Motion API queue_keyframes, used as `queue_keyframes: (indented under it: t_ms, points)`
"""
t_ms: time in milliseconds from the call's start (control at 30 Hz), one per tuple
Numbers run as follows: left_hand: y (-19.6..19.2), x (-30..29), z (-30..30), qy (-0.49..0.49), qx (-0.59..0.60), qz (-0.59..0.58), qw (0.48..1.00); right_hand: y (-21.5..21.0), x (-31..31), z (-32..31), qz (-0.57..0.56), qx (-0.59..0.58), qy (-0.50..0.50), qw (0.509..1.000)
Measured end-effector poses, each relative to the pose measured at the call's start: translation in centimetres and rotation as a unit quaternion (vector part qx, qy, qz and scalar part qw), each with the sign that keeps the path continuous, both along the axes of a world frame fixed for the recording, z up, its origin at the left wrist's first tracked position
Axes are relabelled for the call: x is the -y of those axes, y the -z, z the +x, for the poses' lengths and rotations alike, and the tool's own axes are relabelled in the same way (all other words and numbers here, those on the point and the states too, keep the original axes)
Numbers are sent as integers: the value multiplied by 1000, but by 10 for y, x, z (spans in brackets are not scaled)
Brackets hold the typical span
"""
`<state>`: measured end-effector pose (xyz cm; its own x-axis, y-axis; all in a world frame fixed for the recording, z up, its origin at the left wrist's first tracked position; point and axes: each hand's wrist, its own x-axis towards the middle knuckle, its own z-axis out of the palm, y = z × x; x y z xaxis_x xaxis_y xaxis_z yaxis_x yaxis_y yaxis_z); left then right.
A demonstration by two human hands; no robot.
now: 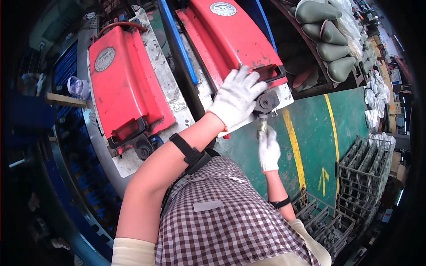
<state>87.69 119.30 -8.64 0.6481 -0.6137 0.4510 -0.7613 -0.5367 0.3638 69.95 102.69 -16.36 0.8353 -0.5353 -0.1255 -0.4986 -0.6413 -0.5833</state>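
Note:
My left hand (236, 96), in a white knit glove, lies with spread fingers on the front of a red mould lid (226, 35), next to its black handle (273, 72). Below it my right hand (268, 150), also gloved, is closed around a brass-coloured lever (262, 126) that hangs under the black round knob (266, 103) at the lid's front edge. A second red mould lid (122, 84) with its own black handle (128, 131) sits shut to the left.
Grey moulded seat-shaped parts (330, 48) are stacked on a rack at upper right. Wire-frame racks (361, 170) stand on the green floor with yellow lines (293, 146). A blue rail (175, 40) runs between the two lids.

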Motion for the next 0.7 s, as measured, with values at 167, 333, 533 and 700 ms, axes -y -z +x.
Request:
queue_keyframes:
  t_ms: [167,333,533,700]
  points:
    - [-34,20,23,6,48,-14,999,-43,14,64,-68,186,-260,945]
    - [-93,13,66,22,123,-144,982,1,2,207,-109,66,-267,955]
    - [-178,-10,112,68,159,-189,967,33,-11,306,-238,118,-219,939]
    - [-175,-62,99,27,70,-156,985,-31,9,272,409,114,-61,903]
